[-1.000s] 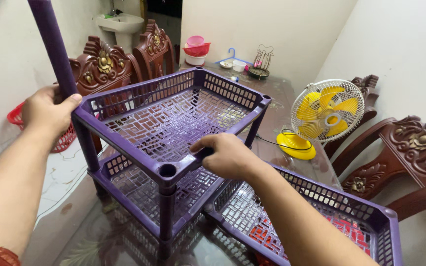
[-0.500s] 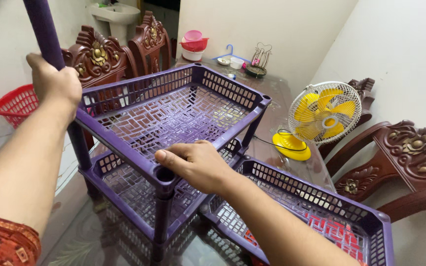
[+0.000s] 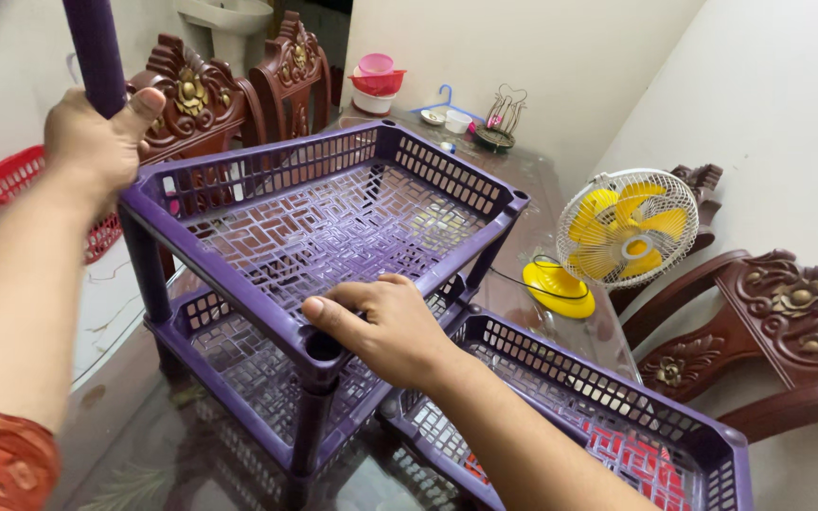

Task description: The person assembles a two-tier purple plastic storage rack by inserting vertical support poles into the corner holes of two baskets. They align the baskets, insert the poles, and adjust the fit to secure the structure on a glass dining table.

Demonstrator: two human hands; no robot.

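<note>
A purple plastic rack with two lattice shelves [image 3: 333,222] stands on a glass table [image 3: 144,445]. My left hand [image 3: 97,137] is wrapped around an upright purple pole [image 3: 95,52] at the rack's near left corner. My right hand [image 3: 381,326] grips the top shelf's front rim beside the corner socket. A third purple shelf tray [image 3: 608,416] lies loose on the table to the right, touching the rack.
A yellow-bladed table fan [image 3: 622,232] stands to the right with its cord on the glass. Carved wooden chairs [image 3: 778,322] ring the table. A red basket [image 3: 21,185] is at left. Bowls and a wire holder [image 3: 499,118] sit at the far end.
My left hand shifted slightly on the pole, thumb now raised. My right hand moved from mid rim to the front corner and stays there. The view tilted a little.
</note>
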